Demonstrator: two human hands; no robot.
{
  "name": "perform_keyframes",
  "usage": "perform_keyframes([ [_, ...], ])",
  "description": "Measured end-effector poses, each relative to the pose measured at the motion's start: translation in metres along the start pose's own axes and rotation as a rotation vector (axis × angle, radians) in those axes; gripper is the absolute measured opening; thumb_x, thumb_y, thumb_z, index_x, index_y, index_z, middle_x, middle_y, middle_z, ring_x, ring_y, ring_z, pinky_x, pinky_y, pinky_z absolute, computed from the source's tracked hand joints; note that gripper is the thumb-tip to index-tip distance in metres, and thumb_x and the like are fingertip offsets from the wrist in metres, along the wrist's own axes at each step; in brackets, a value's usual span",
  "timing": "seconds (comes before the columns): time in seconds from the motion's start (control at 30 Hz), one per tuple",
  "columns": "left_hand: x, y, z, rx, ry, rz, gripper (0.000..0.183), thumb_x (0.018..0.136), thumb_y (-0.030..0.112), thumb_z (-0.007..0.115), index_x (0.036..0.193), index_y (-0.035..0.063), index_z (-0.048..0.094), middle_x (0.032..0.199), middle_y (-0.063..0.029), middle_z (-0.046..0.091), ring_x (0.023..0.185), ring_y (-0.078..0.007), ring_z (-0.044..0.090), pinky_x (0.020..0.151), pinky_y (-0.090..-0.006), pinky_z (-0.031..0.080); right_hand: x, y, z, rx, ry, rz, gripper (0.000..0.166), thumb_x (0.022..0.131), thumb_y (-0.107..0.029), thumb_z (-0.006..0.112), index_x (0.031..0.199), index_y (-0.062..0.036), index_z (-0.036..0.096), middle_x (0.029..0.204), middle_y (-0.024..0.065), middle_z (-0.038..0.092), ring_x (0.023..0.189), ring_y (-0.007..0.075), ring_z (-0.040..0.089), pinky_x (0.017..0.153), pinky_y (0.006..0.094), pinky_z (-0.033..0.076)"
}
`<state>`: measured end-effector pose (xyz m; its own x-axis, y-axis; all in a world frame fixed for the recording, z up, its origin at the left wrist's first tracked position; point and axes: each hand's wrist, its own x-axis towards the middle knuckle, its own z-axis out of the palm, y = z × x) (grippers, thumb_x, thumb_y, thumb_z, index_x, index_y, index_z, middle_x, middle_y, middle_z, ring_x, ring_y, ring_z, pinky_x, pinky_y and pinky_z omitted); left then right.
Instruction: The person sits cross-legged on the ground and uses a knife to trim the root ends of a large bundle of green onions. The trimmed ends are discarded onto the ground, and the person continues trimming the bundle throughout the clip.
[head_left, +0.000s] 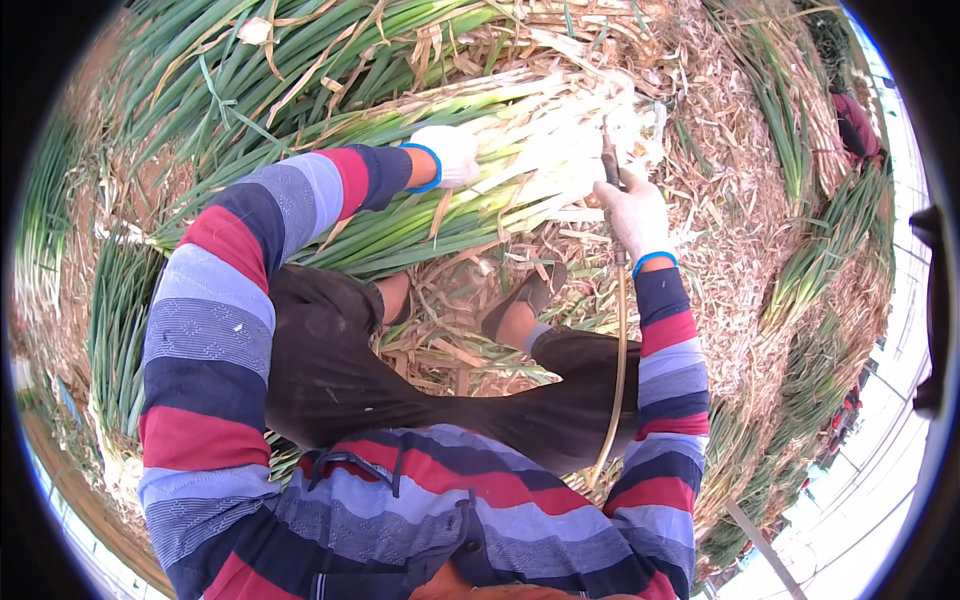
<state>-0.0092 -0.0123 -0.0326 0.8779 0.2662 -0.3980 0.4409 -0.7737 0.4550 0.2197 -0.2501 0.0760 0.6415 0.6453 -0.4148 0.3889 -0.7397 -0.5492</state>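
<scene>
In a white glove with a blue cuff, my left hand (448, 156) lies on a pile of long green onions (390, 232), its fingers curled onto the stalks. Their white ends (570, 127) point right and look washed out in bright light. My right hand (637, 214), gloved the same way, grips an air blow gun (610, 157). Its thin metal nozzle reaches over the white ends. From the gun a yellowish hose (621, 352) runs down past my right leg.
More green onions (247, 82) are heaped beyond my left hand, and another bundle (120, 322) lies at the left. Dry peelings (727, 232) cover the ground on the right. Further bundles (832, 240) lie there, near another person's sleeve (859, 127). My sandalled foot (517, 315) is just below the pile.
</scene>
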Motion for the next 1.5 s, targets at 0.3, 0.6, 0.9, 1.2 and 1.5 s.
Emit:
perform_keyframes([
  [0.3, 0.005, -0.019, 0.01, -0.008, -0.07, 0.057, 0.045, 0.102, 0.037, 0.058, 0.107, -0.0045, 0.076, 0.108, -0.0331, 0.076, 0.1, -0.0506, 0.075, 0.093, -0.0585, 0.06, 0.036, 0.002, -0.007, -0.133, 0.014, -0.055, 0.048, 0.097, -0.033, 0.08, 0.131, 0.0014, 0.08, 0.081, 0.0061, 0.073, 0.069, 0.0136, 0.067, 0.068, 0.0344, 0.055],
  [0.6, -0.013, -0.009, 0.015, -0.127, -0.072, 0.098, 0.047, 0.103, 0.04, 0.065, 0.124, -0.002, 0.07, 0.12, -0.0313, 0.072, 0.113, -0.0512, 0.07, 0.099, -0.0591, 0.057, 0.028, -0.009, -0.002, -0.044, -0.048, -0.029, 0.046, 0.097, -0.032, 0.081, 0.13, 0.0007, 0.08, 0.082, 0.0042, 0.073, 0.07, 0.0111, 0.066, 0.066, 0.0315, 0.052],
  [0.9, -0.069, 0.032, 0.059, -0.02, 0.027, 0.309, 0.073, 0.098, 0.031, 0.069, 0.161, -0.0005, 0.05, 0.13, -0.0257, 0.068, 0.128, -0.0439, 0.061, 0.111, -0.0607, 0.05, -0.03, -0.025, 0.002, -0.101, -0.108, -0.078, 0.055, 0.095, -0.032, 0.08, 0.136, 0.0046, 0.077, 0.088, 0.0099, 0.078, 0.076, 0.0159, 0.071, 0.073, 0.0345, 0.056],
  [1.2, -0.066, 0.056, 0.057, -0.22, -0.108, 0.219, 0.049, 0.107, 0.04, 0.062, 0.132, -0.0023, 0.069, 0.119, -0.0266, 0.074, 0.115, -0.0469, 0.072, 0.107, -0.0564, 0.057, -0.079, -0.025, 0.016, -0.122, -0.163, -0.117, 0.064, 0.093, -0.042, 0.078, 0.138, 0.0033, 0.073, 0.106, 0.0293, 0.08, 0.103, 0.043, 0.079, 0.093, 0.0477, 0.06],
  [1.5, 0.06, -0.064, -0.026, 0.016, 0.222, -0.15, 0.058, 0.109, 0.042, 0.059, 0.148, -0.0006, 0.061, 0.13, -0.0295, 0.074, 0.123, -0.0461, 0.072, 0.11, -0.0534, 0.057, -0.078, -0.02, 0.003, 0.022, -0.16, -0.01, 0.079, 0.092, -0.038, 0.08, 0.155, 0.0068, 0.064, 0.116, 0.0309, 0.082, 0.111, 0.0356, 0.082, 0.1, 0.0432, 0.06],
])
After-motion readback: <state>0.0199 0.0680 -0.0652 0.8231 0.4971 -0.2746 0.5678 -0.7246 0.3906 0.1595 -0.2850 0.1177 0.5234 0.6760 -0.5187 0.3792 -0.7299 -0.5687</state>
